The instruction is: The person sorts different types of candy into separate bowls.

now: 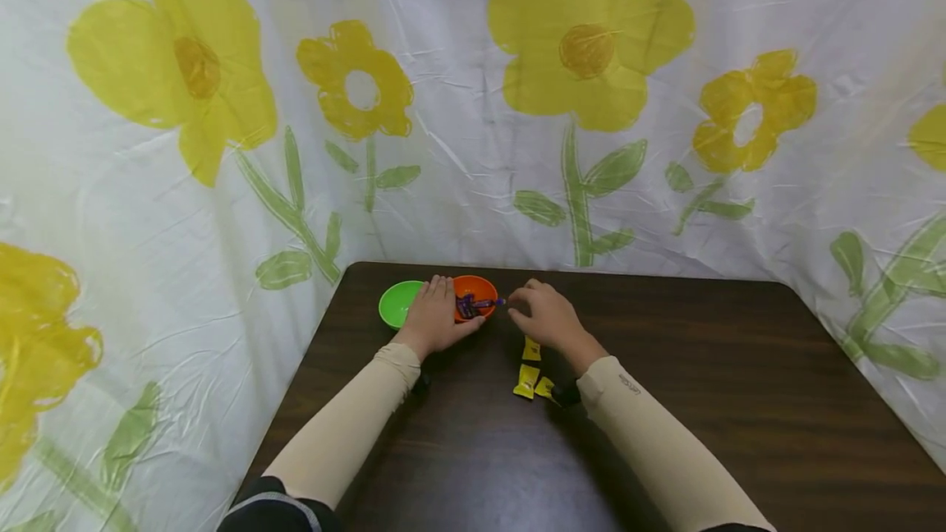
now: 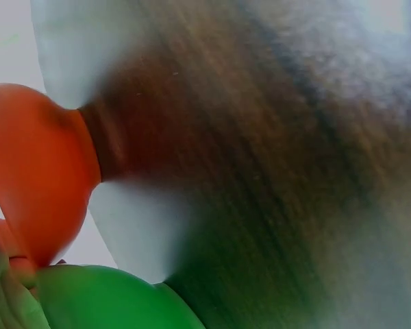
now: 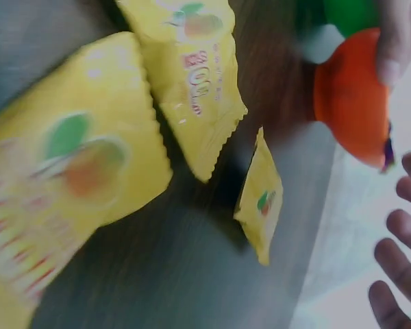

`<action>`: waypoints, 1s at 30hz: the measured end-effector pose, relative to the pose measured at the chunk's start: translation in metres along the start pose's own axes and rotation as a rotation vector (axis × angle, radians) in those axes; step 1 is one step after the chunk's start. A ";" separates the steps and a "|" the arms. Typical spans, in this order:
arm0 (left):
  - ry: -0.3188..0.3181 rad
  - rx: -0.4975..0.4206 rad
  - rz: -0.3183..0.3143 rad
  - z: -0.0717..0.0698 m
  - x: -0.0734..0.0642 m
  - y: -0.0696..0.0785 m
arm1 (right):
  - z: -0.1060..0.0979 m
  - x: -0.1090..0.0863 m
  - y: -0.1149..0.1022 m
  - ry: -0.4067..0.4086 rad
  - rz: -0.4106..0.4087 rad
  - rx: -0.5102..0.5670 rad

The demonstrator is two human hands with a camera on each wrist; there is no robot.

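Note:
My left hand [image 1: 434, 317] lies across the facing rims of a green bowl [image 1: 395, 302] and an orange bowl [image 1: 473, 282], fingers straight, thumb spread along the orange bowl's near side. Several purple-wrapped candies [image 1: 467, 304] sit in the orange bowl, one wrapper end poking over its right rim. Just right of that end is my right hand [image 1: 545, 317], its fingers loosely bent and apart, with nothing seen between them. Yellow candy packets [image 1: 526, 380] with a fruit print lie on the table below the right hand; another packet [image 3: 260, 199] shows closer to the orange bowl.
The dark wood-grain table [image 1: 702, 401] extends far to the right of both hands. Behind it hangs a white curtain [image 1: 451, 105] with yellow flowers, close to the table's back edge and left side. Both bowls stand near the back left corner.

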State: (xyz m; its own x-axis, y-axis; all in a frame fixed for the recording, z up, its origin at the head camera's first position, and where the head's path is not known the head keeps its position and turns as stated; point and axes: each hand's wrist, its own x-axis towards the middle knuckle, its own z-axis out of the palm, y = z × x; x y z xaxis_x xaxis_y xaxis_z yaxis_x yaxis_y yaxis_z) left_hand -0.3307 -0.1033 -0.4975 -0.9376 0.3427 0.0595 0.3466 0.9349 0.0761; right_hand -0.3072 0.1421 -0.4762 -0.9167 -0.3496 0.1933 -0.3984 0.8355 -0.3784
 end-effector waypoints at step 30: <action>-0.035 -0.064 0.031 -0.014 -0.014 -0.022 | -0.026 -0.116 0.030 -0.260 -0.038 0.029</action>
State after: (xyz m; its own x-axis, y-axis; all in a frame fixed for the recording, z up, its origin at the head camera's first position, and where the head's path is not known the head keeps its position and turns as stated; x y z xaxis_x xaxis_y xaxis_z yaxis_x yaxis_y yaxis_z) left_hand -0.3243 -0.1298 -0.4859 -0.9265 0.3752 0.0276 0.3753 0.9165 0.1386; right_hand -0.2120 0.2185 -0.4865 -0.8762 -0.4811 -0.0293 -0.4303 0.8083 -0.4018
